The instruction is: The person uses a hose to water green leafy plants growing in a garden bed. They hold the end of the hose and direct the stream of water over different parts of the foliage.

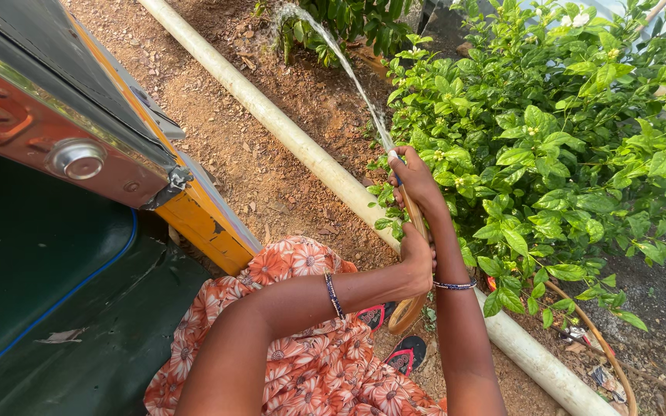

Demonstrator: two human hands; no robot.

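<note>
I see my right hand (414,179) wrapped tight around the mouth of the hose (416,231), its fingers closed over the tip and pinching it, so the water jet (348,69) leaves from right between them. My left hand (418,258) grips the same hose lower down, fingers curled shut around it, just beneath the right hand and nearly touching its wrist. So the hose runs through both fists, the left one under the right.

The hose is a thin, tan-brown tube, smooth and slightly glossy. Below my left hand it bends into a loop near the sandals (395,339), and a further stretch of it curves away along the ground at lower right, under the bush.

Between my hands its long axis runs nearly upright in the view, leaning a little toward the upper left. The mouth points up and away from me, and the jet follows that line in a thin arc toward the top of the frame, over the pale pipe (287,131) that lies slantwise across the reddish dirt.

Both wrists carry thin beaded bracelets. The leafy green bush (572,139) with small white flowers stands just right of my hands. An orange flowered dress (310,362) covers my legs below, and a yellow-and-green vehicle body (79,231) fills the left side.
</note>
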